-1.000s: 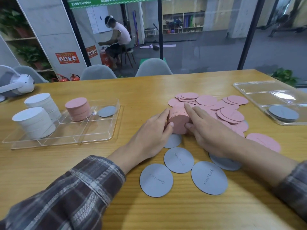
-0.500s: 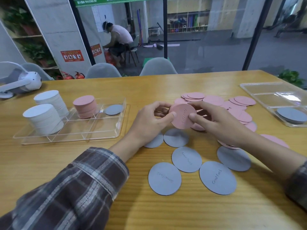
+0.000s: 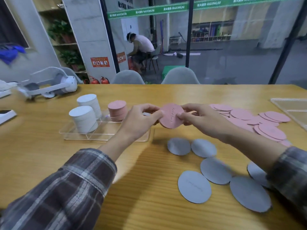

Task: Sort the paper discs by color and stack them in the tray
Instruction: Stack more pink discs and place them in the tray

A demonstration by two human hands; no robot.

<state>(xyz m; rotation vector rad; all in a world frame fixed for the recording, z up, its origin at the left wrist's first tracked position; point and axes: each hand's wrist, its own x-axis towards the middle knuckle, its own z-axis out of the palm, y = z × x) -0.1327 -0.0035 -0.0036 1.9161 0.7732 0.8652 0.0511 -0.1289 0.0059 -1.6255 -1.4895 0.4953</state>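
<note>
Both hands hold a stack of pink discs (image 3: 171,116) up on edge above the table, its face turned toward me. My left hand (image 3: 141,120) grips its left side and my right hand (image 3: 197,117) pinches its right side. Left of the hands stands the clear tray (image 3: 99,133) with two white stacks (image 3: 83,119) and one pink stack (image 3: 117,110). Loose pink discs (image 3: 249,120) lie spread to the right. Several grey discs (image 3: 194,186) lie flat near me.
A second clear tray (image 3: 292,107) sits at the far right edge. A white headset (image 3: 49,87) lies at the back left, and a white device (image 3: 6,113) at the left edge. Two grey chairs (image 3: 180,76) stand behind the table.
The pink stack was gathered on the table, then lifted by both hands and carried left toward the tray. The view has swung left and up.
</note>
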